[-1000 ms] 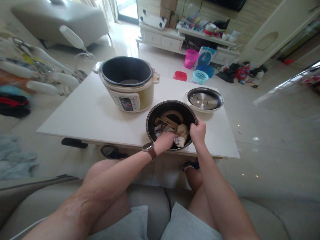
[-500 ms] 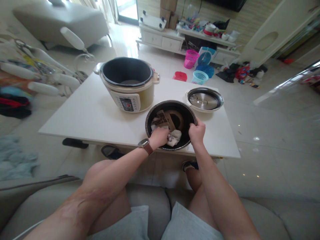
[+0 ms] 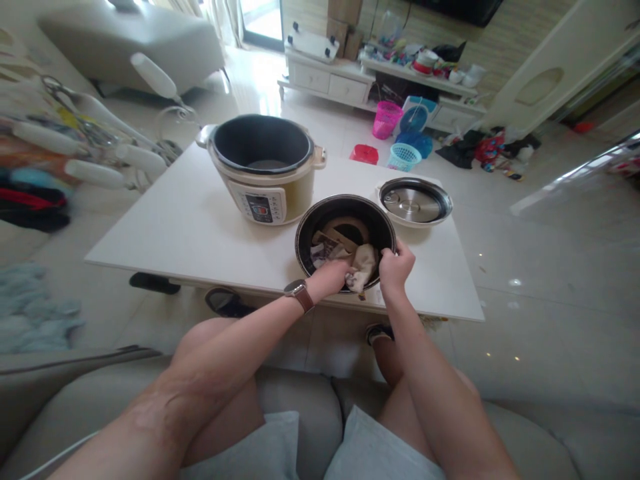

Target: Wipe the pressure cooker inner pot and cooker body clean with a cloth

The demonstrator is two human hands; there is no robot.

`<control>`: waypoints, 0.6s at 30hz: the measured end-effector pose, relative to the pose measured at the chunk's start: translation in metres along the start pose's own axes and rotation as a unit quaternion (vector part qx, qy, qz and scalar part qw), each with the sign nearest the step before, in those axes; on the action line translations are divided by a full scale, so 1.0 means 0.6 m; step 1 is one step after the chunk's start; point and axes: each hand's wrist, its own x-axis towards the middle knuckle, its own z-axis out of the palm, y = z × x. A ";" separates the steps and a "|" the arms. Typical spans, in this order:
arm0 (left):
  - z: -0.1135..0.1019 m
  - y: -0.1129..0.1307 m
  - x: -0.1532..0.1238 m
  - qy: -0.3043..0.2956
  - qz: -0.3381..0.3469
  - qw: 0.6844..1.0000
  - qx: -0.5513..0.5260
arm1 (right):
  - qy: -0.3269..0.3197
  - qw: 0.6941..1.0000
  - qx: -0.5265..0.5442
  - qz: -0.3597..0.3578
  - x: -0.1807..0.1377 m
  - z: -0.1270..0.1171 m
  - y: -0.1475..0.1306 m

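Two hands at one black pot, cloth bunched inside

Nearest, the person sits on a grey sofa, two bare legs bent, with two dark shoes showing below the edge of one white table. Two forearms reach forward, and one watch on a brown strap circles the left wrist.

One black pot is at the table's near edge, tilted so that its mouth faces the person; whether its base touches the tabletop cannot be told. The left hand is inside the near part of the mouth, curled closed on a bunched cloth, its fingertips partly hidden. The cloth, beige and patterned, lies against the pot's inside; whether it is one piece or several is unclear. The right hand grips the pot's rim on the right side.

Beyond the pot are two more vessel parts, both on the table: one cooker body, upright and uncovered, with one control panel, to the left, and one round lid, its metal inner face up, to the right.

On the floor past the table are two baskets, one light blue and one pink, and one red object. Farther off stands a white cabinet with two drawer fronts on its left section.
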 end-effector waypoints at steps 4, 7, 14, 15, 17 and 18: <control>-0.010 0.002 -0.009 -0.006 -0.030 0.997 0.074 | 0.016 0.999 -0.002 0.033 0.036 -0.018 0.008; -0.017 0.014 -0.013 -0.005 -0.030 0.995 0.097 | -0.006 0.999 0.005 0.051 0.059 -0.034 0.013; -0.028 0.022 -0.015 -0.010 0.001 0.993 0.117 | -0.126 0.991 0.046 0.005 0.074 -0.055 0.005; -0.027 0.021 -0.015 -0.010 0.001 0.994 0.112 | -0.130 0.991 0.033 -0.004 0.070 -0.056 0.001; -0.024 0.017 -0.015 -0.014 0.001 0.994 0.104 | -0.128 0.992 0.007 -0.019 0.062 -0.058 -0.006; -0.023 0.015 -0.014 -0.018 0.001 0.995 0.103 | -0.125 0.992 -0.003 -0.022 0.059 -0.058 -0.008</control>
